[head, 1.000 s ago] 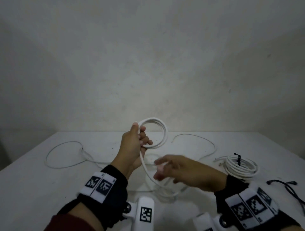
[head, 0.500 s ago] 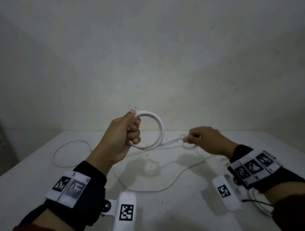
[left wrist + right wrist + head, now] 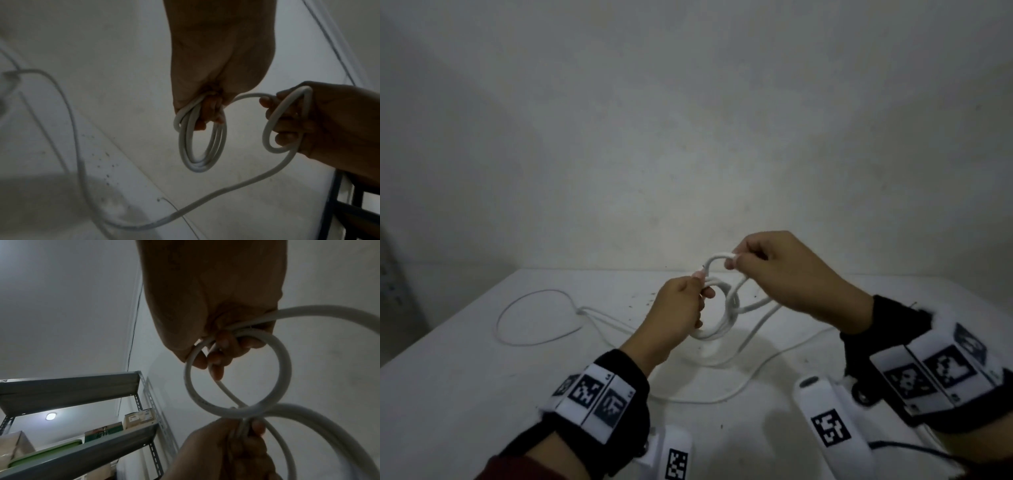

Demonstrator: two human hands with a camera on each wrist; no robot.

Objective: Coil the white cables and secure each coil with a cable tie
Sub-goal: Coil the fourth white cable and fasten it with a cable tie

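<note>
A white cable coil [image 3: 717,323] of a few turns hangs from my left hand [image 3: 700,291], whose fingers are curled round its top above the table. My right hand [image 3: 736,263] is just above and to the right and pinches a fresh loop of the same cable [image 3: 717,257] against the coil's top. In the left wrist view the coil [image 3: 202,167] dangles below the left hand [image 3: 207,120], and the right hand [image 3: 273,116] holds the loop [image 3: 267,129] beside it. The right wrist view has the loop [image 3: 284,369] as a ring under the right hand [image 3: 213,363], touching the left hand [image 3: 246,431].
The cable's loose tail [image 3: 534,339] trails from the hands across the white table [image 3: 465,394] to a wide loop at the left. A thin black cable [image 3: 911,450] lies at the lower right. A metal shelf [image 3: 82,451] with boxes stands off to the side.
My right hand, stretched out to the right along the cable half a second ago, has swung back to the left hand with a new loop. The left hand still grips the coil.
</note>
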